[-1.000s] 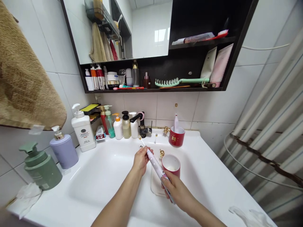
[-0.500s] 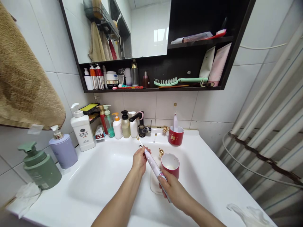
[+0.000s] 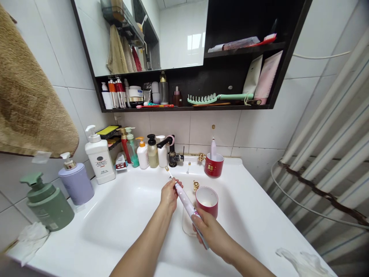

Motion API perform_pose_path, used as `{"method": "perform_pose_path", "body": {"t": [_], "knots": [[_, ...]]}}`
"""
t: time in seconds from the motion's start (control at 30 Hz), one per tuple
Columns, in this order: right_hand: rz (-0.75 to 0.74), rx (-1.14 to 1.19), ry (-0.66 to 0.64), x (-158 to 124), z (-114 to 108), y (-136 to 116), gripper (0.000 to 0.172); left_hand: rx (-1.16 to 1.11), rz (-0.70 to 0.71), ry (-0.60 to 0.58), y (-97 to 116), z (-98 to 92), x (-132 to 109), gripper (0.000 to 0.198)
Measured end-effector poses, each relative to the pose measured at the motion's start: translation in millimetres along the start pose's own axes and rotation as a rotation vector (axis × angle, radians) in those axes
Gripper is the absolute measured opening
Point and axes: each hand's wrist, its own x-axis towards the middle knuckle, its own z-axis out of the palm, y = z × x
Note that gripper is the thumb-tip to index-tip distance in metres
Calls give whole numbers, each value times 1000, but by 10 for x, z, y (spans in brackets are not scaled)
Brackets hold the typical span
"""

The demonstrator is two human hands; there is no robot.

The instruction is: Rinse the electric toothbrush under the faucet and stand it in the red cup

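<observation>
A pale pink electric toothbrush [image 3: 185,200] slants across the middle of the sink [image 3: 127,207], its head pointing up and left toward the faucet. My right hand [image 3: 209,227] is wrapped round the lower handle. At the upper end, my left hand [image 3: 169,196] pinches the toothbrush near the base of its brush head [image 3: 168,171]. Just right of the handle a red cup [image 3: 206,202] with a white inside stands in the basin, partly behind my right hand. A clear tray-like thing [image 3: 187,225] lies under the toothbrush, mostly hidden.
Behind the basin is a black faucet [image 3: 173,156], with several pump bottles to its left. A second red cup [image 3: 213,165] holding another electric toothbrush stands on the back ledge. Overhead hangs a dark mirror cabinet [image 3: 184,109]. Crumpled tissue [image 3: 300,263] lies at the front right.
Both hands keep their hold on the toothbrush, almost unmoved. The whole view has shifted very slightly.
</observation>
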Motion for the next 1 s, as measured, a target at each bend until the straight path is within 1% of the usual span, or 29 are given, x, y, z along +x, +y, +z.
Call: {"method": "perform_pose_path", "body": {"t": [0.07,0.2,0.33,0.5,0.6,0.8,0.9,1.0], "knots": [[-12,-69,35,7,-3,12,20,2,-5,17,-6,4,1,10],[15,-53,2,26,-3,39,21,0,5,43,-26,16,4,12],[-48,-147,82,38,5,52,18,-15,27,59,-45,26,9,12],[22,-86,5,8,7,0,20,-6,21,71,-48,14,28,13],[13,-104,28,-11,5,-24,19,-1,15,70,-39,9,30,13],[-9,-80,31,-1,-6,-9,19,2,16,67,-55,22,37,14],[24,23,-23,-3,-2,27,23,-20,33,68,-33,-9,73,14],[33,71,-80,-21,-12,51,25,-54,46,113,38,-85,117,15]]}}
